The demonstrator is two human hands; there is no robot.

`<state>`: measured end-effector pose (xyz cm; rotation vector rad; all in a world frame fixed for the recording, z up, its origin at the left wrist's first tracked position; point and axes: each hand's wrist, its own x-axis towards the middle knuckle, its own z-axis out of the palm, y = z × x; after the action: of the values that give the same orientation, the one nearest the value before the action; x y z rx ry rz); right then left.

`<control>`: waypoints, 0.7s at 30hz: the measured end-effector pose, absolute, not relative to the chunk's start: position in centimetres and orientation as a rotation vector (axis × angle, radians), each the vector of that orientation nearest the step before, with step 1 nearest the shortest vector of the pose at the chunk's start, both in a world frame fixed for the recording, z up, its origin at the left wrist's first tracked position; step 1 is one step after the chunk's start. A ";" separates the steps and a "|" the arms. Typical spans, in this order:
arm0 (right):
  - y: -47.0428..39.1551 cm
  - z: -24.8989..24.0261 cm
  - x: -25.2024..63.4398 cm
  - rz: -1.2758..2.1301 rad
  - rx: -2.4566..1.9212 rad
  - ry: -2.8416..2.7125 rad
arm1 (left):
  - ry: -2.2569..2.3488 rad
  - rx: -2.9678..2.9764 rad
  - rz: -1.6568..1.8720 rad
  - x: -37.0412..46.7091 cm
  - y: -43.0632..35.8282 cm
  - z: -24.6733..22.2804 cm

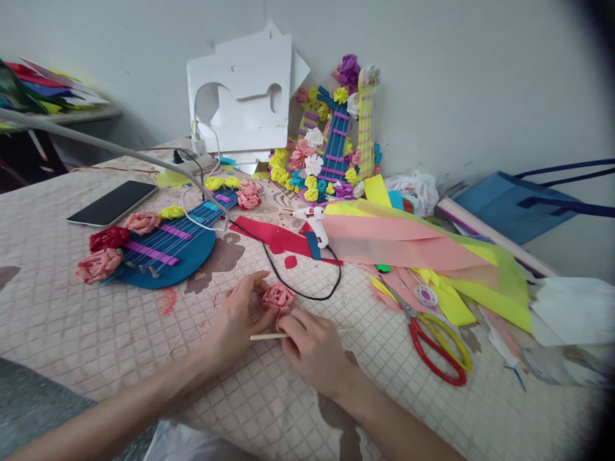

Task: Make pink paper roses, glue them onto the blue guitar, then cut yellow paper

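A pink paper rose [278,297] is between my two hands, low over the table. My left hand [241,310] curls round its left side, thumb and fingers closed on it. My right hand [310,339] is closed at the flower's lower right, and a thin wooden stick [266,336] passes under its fingers. What the right fingertips pinch at the rose's base is partly hidden. Beyond the hands lies a blue paper guitar [192,250] with purple strips, white strings and paper roses along its edge. A white glue gun [314,224] rests on coloured paper, its black cord looping near the rose.
Red-and-yellow-handled scissors [435,342] lie on the right beside pink paper sheets [403,240] and a tape roll [426,295]. A phone [114,203] and a power strip [192,168] are at the left. Flower-covered guitars [336,141] and white cut board [240,96] lean on the wall.
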<state>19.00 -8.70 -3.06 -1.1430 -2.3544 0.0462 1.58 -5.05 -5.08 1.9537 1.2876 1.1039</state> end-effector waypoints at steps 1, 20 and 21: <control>-8.7 -3.1 19.0 0.040 -1.139 -2.353 | 1.285 1.950 1.099 1.6 -5.0 -5.1; -8.8 -3.5 18.9 0.088 -1.169 -2.259 | 1.289 1.923 1.051 1.6 -5.3 -4.8; -8.7 -3.5 18.8 0.092 -1.173 -2.246 | 1.292 1.921 1.049 1.6 -5.4 -4.6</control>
<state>18.83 -8.75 -3.47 -1.1734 -2.2461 0.0919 1.61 -5.39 -4.63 1.9212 1.2920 1.0489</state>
